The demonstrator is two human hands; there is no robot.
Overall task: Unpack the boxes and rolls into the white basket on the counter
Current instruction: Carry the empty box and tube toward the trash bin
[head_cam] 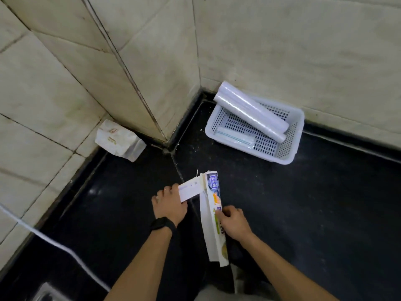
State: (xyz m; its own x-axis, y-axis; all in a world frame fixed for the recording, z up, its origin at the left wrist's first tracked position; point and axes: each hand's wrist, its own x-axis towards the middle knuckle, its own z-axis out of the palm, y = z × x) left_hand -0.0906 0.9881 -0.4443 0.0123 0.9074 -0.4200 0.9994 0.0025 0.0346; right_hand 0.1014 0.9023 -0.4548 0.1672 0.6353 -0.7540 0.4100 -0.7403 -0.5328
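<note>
A long narrow printed box (213, 213) hangs over the black counter (325, 213), its far end flap (191, 190) folded open to the left. My left hand (169, 205), a black watch on its wrist, pinches that white flap. My right hand (233, 222) grips the box's body near its middle. The white perforated basket (290, 153) stands in the far right corner. A clear film roll (249, 107) lies slanted across the basket, one end poking over its far rim. A flat packet (235, 139) rests on the basket's floor.
A crumpled white paper bag (119, 140) lies against the tiled wall at the left. A white cable (54, 242) runs across the counter's left part. The corner of a steel sink (43, 293) shows at the bottom left. Tiled walls close in the back and left.
</note>
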